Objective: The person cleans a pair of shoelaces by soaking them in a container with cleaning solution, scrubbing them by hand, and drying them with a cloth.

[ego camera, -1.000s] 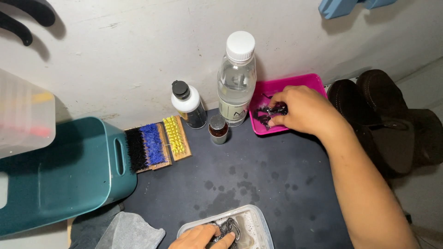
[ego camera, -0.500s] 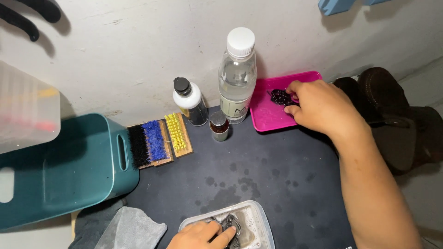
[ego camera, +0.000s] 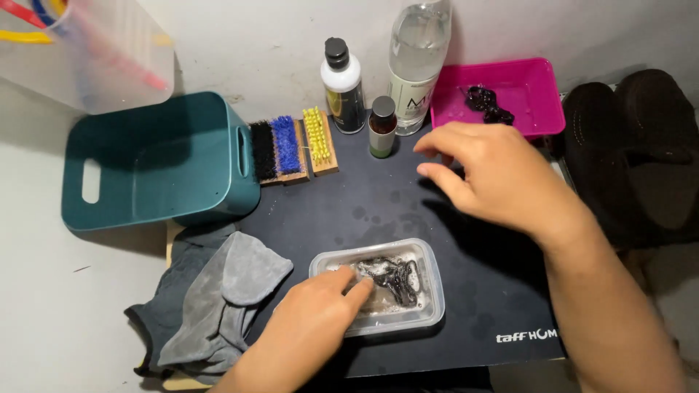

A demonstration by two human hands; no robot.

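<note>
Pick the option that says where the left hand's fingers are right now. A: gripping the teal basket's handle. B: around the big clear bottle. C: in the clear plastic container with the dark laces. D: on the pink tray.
C: the left hand has its fingertips inside the clear plastic container, touching the dark laces lying in the wet tub, far from the pink tray.

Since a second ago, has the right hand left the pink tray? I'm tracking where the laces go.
Yes. The right hand has come off the pink tray toward the person, now over the black mat; dark laces remain in the tray.
</note>
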